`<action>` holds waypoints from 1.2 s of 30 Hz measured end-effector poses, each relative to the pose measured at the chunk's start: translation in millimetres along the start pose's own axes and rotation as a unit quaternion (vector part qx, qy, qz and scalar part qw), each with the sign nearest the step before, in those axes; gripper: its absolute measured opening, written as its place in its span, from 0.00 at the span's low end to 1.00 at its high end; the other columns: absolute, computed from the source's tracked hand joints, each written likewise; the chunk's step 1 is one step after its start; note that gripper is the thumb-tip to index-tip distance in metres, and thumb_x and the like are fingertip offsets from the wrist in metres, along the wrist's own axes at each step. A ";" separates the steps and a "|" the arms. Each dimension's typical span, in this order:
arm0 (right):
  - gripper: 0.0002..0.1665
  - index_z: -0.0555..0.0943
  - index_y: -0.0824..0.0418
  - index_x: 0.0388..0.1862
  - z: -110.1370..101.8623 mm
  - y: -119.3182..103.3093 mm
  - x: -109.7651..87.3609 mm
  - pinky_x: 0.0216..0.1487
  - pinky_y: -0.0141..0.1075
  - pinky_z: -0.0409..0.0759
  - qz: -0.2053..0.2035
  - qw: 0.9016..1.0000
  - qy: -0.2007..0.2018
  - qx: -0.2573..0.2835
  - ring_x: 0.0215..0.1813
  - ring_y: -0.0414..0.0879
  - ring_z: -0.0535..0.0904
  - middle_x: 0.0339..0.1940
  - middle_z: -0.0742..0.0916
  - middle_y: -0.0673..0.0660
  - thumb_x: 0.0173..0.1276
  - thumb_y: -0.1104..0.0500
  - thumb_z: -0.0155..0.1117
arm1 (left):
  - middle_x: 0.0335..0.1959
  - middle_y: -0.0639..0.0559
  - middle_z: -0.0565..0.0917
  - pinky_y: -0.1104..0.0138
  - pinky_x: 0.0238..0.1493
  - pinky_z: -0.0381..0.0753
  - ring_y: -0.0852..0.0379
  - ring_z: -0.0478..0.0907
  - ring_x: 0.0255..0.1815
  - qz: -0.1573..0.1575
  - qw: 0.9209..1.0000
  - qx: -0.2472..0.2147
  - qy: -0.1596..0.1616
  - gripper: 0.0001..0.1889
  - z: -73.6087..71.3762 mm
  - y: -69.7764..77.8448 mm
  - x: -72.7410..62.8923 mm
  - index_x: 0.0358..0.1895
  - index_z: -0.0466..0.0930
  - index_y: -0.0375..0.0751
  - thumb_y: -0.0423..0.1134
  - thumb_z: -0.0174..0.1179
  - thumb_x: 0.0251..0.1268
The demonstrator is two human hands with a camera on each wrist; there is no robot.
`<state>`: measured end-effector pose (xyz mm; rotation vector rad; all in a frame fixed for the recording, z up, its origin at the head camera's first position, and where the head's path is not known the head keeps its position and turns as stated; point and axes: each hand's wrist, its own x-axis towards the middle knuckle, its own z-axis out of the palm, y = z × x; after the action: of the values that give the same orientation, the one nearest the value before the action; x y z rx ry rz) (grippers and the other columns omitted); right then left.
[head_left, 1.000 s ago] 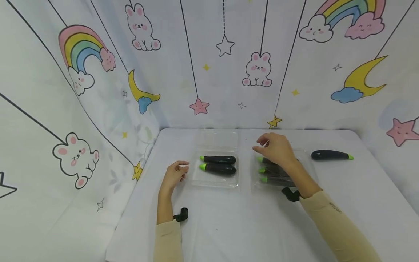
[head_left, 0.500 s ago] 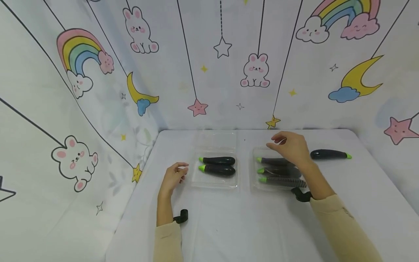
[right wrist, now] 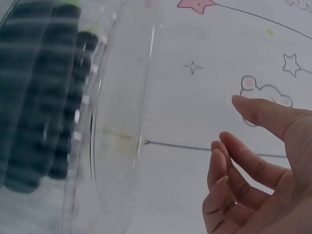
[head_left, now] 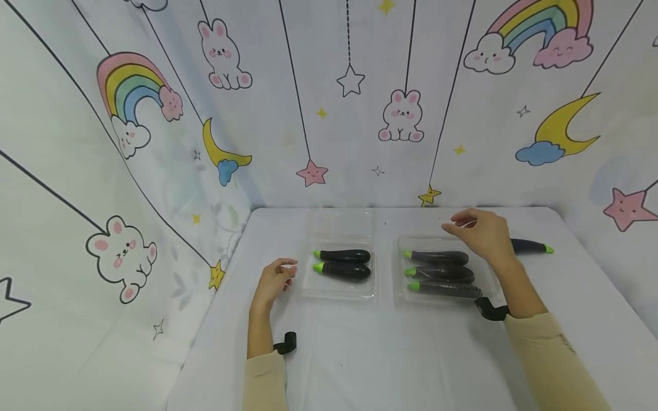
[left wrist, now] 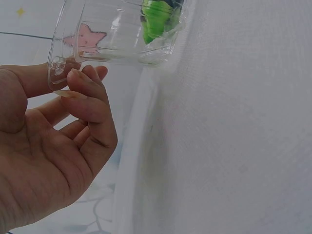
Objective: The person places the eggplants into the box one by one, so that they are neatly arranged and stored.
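My left hand (head_left: 273,281) hovers just left of a clear plastic box (head_left: 336,293), fingers loosely bent and holding nothing. In the left wrist view its fingertips overlap the rim of that box. Two dark eggplants (head_left: 346,270) with bright green stems lie inside it, and its lid (head_left: 341,224) is folded back. Over the back right corner of a second clear box (head_left: 432,299), my right hand (head_left: 484,233) is raised, thumb and fingers apart with nothing between them. Several eggplants (head_left: 440,274) show through this box's plastic top. A loose eggplant (head_left: 532,246) lies beyond, its near end hidden behind the hand.
Both boxes stand on a white-covered table (head_left: 360,354). A white curtain (head_left: 354,137) printed with rabbits, stars and rainbows hangs behind and to the left. Each wrist carries a small black camera mount.
My right hand has moved right, from above the middle of the right box to its far right corner, uncovering the eggplants there and partly covering the loose one. My left hand has stayed in place.
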<state>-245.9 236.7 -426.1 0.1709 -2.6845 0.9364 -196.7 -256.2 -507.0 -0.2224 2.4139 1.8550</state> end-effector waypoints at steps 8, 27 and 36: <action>0.27 0.88 0.63 0.49 -9.4 19.8 2.2 0.36 0.42 0.78 0.030 0.999 0.005 -0.016 0.47 0.61 0.85 0.45 0.90 0.65 0.70 0.40 0.72 | 0.38 0.38 0.83 0.65 0.30 0.75 0.45 0.77 0.33 0.008 1.000 0.000 0.020 0.16 2.4 -22.7 12.9 0.61 0.83 0.35 0.39 0.63 0.77; 0.38 0.78 0.69 0.64 -20.2 80.8 5.3 0.52 0.67 0.71 0.165 0.985 -0.020 -0.051 0.62 0.78 0.70 0.62 0.81 0.77 0.76 0.38 0.58 | 0.39 0.35 0.83 0.66 0.31 0.75 0.49 0.76 0.31 0.010 1.000 0.005 0.027 0.15 2.5 -25.4 13.3 0.60 0.84 0.36 0.39 0.63 0.76; 0.43 0.74 0.73 0.67 -27.3 114.9 7.7 0.53 0.69 0.72 0.217 0.972 -0.057 -0.076 0.63 0.82 0.67 0.66 0.75 0.81 0.76 0.36 0.55 | 0.39 0.33 0.82 0.64 0.31 0.76 0.49 0.76 0.30 0.016 1.000 -0.001 0.024 0.15 2.8 -24.8 13.4 0.60 0.83 0.35 0.37 0.61 0.77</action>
<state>-270.5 343.4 -471.0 -0.4235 -2.9477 0.8464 -205.8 -260.6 -533.5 -0.2307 2.4604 1.8879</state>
